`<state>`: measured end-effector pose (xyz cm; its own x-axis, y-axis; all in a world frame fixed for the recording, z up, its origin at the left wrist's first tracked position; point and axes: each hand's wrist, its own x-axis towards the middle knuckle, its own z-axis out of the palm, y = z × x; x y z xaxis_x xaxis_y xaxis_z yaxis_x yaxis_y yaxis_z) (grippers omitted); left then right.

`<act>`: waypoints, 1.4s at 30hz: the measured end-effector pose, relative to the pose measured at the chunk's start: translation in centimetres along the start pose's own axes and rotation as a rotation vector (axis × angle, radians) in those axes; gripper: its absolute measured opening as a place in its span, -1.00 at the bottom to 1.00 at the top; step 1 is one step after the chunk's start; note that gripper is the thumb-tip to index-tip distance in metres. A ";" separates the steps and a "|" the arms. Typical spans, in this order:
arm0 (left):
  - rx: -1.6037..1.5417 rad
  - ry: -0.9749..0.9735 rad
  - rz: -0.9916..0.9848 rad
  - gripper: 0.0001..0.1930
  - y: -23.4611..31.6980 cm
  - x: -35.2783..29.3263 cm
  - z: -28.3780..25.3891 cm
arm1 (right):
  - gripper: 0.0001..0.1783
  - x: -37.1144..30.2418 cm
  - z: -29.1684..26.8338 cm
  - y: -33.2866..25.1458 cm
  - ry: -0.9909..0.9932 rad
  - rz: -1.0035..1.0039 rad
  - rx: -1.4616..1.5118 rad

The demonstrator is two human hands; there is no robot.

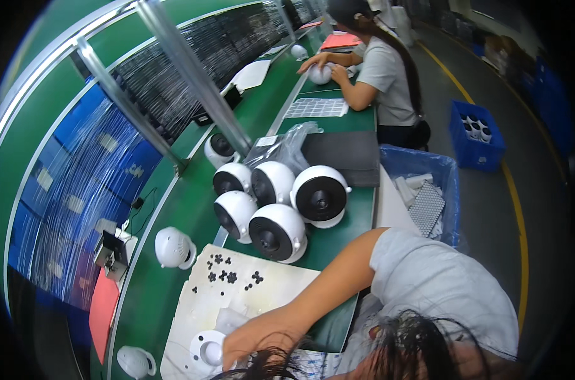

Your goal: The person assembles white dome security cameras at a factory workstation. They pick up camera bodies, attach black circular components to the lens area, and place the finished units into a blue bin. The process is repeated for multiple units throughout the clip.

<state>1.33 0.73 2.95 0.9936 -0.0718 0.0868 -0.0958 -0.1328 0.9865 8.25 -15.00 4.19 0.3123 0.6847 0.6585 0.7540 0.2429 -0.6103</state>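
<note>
- One hand (262, 339) of the person lay low in the view, its forearm running up and right to a grey sleeve; which hand it was could not be told from this view, and no second hand showed.
- Its fingers (231, 361) were curled loosely and rested against a round white part (206, 350) at the near edge of the desk (173, 215); whether they actually gripped it could not be told (dark hair covered the lower edge of the hand).
- The white part sat on a pale sheet (268, 285) spread over the green desk, and small black pieces (227, 275) lay scattered on the far half of that sheet.
- Beyond the sheet stood a cluster of five white ball-shaped units with dark round faces (278, 231), close together and touching.
- A clear plastic bag (284, 147) and a dark grey mat (344, 155) lay behind the cluster.
- To the left, on the green strip, sat one white domed shell (171, 247), with another (134, 361) nearer the lower edge.
- A co-worker (388, 76) sat further along the desk, both hands on a white ball (319, 74).
- A blue bin (426, 174) stood beside the desk on the right.
</note>
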 end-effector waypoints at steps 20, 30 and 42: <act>-0.007 0.279 0.154 -0.74 -0.8 -3.6 -5.3 | -0.77 1.9 -1.3 -2.1 0.000 0.484 0.065; 0.229 0.167 0.391 -0.78 -0.8 -3.2 -5.9 | -0.82 2.3 -2.2 -2.1 -0.029 0.228 -0.234; 0.127 0.237 0.202 -0.86 -0.6 -2.7 -5.1 | -0.81 2.1 -3.2 -1.3 0.064 0.067 -0.364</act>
<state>-0.95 6.01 2.84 0.9385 0.1211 0.3234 -0.2838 -0.2628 0.9222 9.81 -16.03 7.78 0.3946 0.6434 0.6560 0.8832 -0.0688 -0.4639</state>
